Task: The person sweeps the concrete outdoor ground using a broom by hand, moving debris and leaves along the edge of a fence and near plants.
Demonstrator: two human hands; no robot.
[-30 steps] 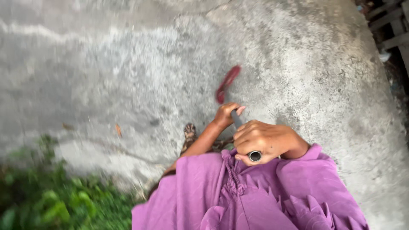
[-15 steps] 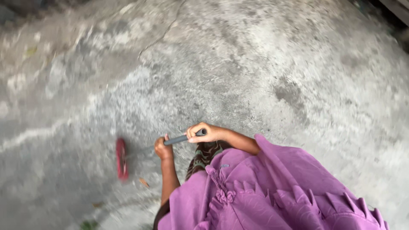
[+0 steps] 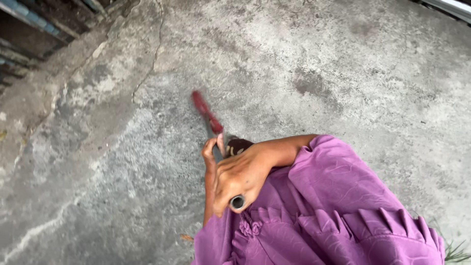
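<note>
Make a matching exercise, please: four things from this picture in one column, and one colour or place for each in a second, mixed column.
Things:
1. broom head
2. right hand
3. left hand
4. garment

Descriptions:
a. purple, with pleats
b. red, blurred, over the concrete ground
c. wrapped around the top end of the grey handle
d. lower on the handle, nearer the head

Pairs: 1-b, 2-c, 3-d, 4-a

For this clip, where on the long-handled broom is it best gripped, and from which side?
On the dark tubular handle, not the blurred red head at the ground. It slants up toward the body, so grip from above with hands spaced: the right hand wraps the open top end, the left hand lower down.
</note>
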